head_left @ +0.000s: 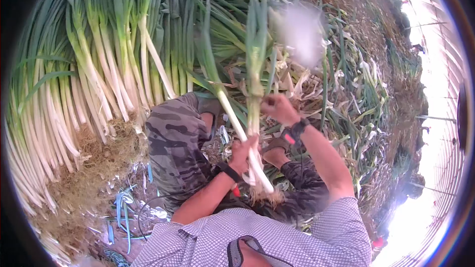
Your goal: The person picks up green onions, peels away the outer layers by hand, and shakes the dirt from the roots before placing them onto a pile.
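My left hand (241,154) is closed around the white lower stems of a few large green onions (227,106), held over my lap with their roots (267,198) toward me. One onion slants to the upper left; beside it a thicker green onion stalk (255,69) stands nearly straight in the view. My right hand (281,110) is just right of that stalk, its fingers curled together near the middle of the stem. Whatever those fingers pinch is too small to make out.
Many long green onions (104,69) lie in a row at the left, roots toward me. Peeled leaves and husks (341,104) cover the ground at the right. Blue strips (121,207) lie on the soil at lower left. My camouflage-trousered knee (173,143) borders the row.
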`<act>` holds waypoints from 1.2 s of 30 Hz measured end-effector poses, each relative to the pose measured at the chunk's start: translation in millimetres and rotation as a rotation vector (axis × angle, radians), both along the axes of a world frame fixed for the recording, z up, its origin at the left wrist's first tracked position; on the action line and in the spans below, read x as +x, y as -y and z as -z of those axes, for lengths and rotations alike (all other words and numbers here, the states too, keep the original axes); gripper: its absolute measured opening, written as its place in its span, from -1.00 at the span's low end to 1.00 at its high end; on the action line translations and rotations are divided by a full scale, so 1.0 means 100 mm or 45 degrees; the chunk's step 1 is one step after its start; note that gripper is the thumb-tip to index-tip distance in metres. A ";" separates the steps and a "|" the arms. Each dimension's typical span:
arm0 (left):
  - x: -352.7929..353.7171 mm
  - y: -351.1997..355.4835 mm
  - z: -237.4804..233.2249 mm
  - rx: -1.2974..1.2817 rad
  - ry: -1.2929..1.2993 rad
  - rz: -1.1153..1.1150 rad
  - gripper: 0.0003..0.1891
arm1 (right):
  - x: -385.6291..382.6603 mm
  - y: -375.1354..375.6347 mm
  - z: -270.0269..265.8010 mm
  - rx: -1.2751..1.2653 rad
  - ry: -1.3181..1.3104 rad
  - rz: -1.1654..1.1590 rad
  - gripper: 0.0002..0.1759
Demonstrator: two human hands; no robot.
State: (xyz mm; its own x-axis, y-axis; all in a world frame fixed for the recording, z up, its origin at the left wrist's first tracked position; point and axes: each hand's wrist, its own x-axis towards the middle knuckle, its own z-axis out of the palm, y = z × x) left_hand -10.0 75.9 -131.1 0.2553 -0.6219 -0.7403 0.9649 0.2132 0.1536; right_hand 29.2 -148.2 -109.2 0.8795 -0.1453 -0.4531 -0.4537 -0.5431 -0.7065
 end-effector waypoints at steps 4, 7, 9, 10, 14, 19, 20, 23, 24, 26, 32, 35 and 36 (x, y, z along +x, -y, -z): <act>0.08 0.03 0.24 0.010 0.056 -0.126 -0.78 | -0.75 -0.21 -0.48 -0.118 -0.370 -0.299 -0.64; 0.00 0.02 0.58 0.057 0.095 -0.151 -0.79 | -1.70 0.43 -0.75 -0.270 -0.671 -0.160 -0.62; 0.00 0.03 0.50 0.006 0.084 -0.113 -0.77 | -2.74 1.33 -0.75 -1.011 -0.900 -0.237 -0.69; -0.02 0.05 0.54 -0.024 0.075 -0.143 -0.76 | -3.67 2.07 -0.50 -1.024 -1.176 -0.080 -0.60; -0.05 0.10 0.51 0.086 0.133 -0.137 -0.75 | -4.14 2.35 -0.99 -1.026 -1.096 -0.241 -0.13; -0.18 0.15 0.41 -0.005 0.144 0.027 -0.74 | -1.52 0.59 -0.48 -0.214 -0.103 0.369 -0.54; -0.18 0.11 0.40 -0.020 0.146 0.034 -0.74 | -1.08 0.27 -0.35 0.001 -0.005 0.385 -0.54; -0.21 0.07 0.56 -0.085 0.121 0.033 -0.73 | -0.28 -0.30 0.23 0.524 -0.079 0.494 -0.53; -0.19 0.06 0.55 -0.142 0.099 0.039 -0.71 | -0.13 -0.36 0.29 0.572 -0.224 0.450 -0.56; -0.15 0.03 0.54 -0.075 0.119 0.067 -0.69 | -0.06 -0.43 0.44 0.622 -0.150 0.407 -0.54; -0.05 0.12 0.45 0.130 0.201 0.003 -0.60 | -0.60 -0.57 0.28 -0.023 0.101 0.053 -0.43; -0.04 0.15 0.61 0.209 0.404 0.230 -0.61 | -0.87 -0.76 0.13 -0.038 0.049 0.148 -0.40; -0.04 0.17 0.63 0.182 0.356 0.143 -0.62 | -0.95 -0.80 0.15 -0.043 0.101 0.180 -0.39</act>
State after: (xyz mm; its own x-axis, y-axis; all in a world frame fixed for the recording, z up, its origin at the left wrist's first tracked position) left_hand -13.6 59.2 -194.2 0.3969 -0.5528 -0.7327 0.8972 0.0654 0.4368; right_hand -65.7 -67.8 -124.0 0.8821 -0.2843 -0.3756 -0.4708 -0.5021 -0.7255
